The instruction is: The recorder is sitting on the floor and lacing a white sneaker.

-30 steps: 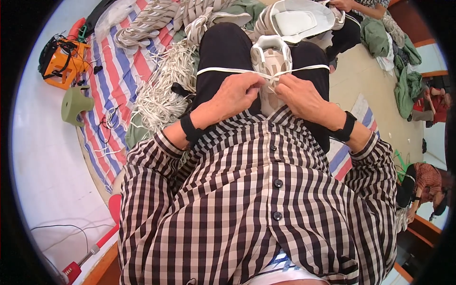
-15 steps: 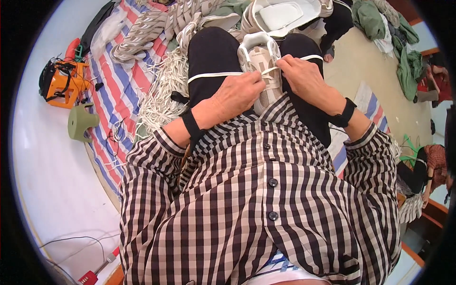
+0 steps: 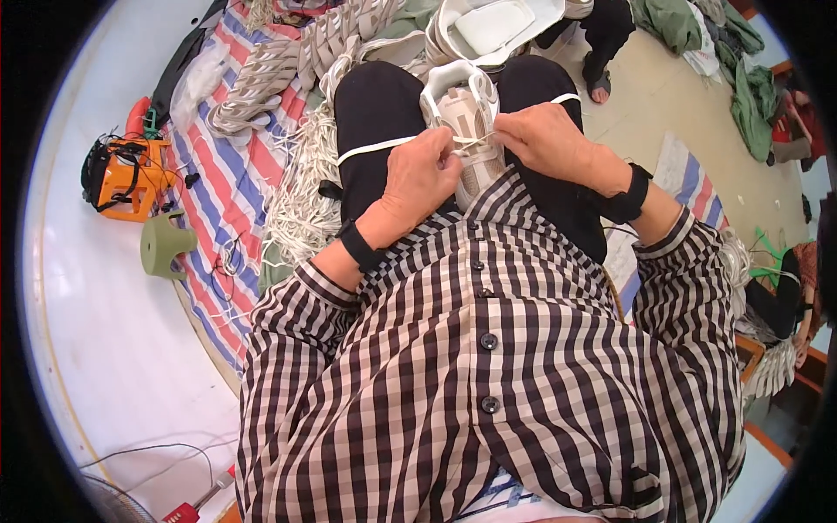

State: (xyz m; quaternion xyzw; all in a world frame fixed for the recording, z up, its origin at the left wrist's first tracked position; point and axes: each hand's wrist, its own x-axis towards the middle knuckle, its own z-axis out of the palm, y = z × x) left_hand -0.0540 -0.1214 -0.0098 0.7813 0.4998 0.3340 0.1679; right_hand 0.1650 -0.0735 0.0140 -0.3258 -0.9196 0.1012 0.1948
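A beige and white sneaker [image 3: 459, 109] stands between my thighs, its padded white collar pointing away from me. White shoelace [image 3: 471, 142] crosses over its tongue. My left hand [image 3: 418, 170] is closed at the shoe's left side, fingertips pinched on the lace. Opposite it, my right hand [image 3: 551, 144] pinches the lace between thumb and forefinger at the right eyelet edge. White strands run over both black-trousered thighs; whether they belong to this lace I cannot tell. The shoe's near end is partly covered by my checked shirt.
A heap of white laces [image 3: 301, 196] lies left of my leg on a striped sheet [image 3: 214, 183]. Stacked shoe uppers [image 3: 253, 87] and a white bin [image 3: 495, 30] are ahead. A green stool [image 3: 166, 246] and orange case [image 3: 131, 179] stand left. Other people sit at the right.
The view has shifted slightly. My left hand has turned and curled more at the shoe's left edge, and the lace strands between my hands lie differently. Both hands remain at the lacing.
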